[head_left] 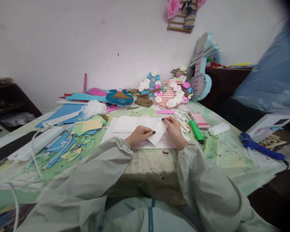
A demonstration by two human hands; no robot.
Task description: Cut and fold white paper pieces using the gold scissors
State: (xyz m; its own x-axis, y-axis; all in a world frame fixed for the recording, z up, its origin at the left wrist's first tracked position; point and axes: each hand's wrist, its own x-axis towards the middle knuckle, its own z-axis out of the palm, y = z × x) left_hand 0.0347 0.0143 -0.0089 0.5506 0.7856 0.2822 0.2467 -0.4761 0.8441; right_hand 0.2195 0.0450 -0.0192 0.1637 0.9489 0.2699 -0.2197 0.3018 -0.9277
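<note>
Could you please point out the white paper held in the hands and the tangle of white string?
Held white paper (157, 133): head view, middle of its visible face.
Tangle of white string (94, 109): head view, middle of the heap.

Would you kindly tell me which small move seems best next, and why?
Perhaps lay the held white paper flat on the larger white sheet, since the left hand and right hand both pinch it over that sheet.

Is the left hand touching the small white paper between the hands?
Touching: the head view shows the left hand gripping the white paper, thumb on top.
</note>
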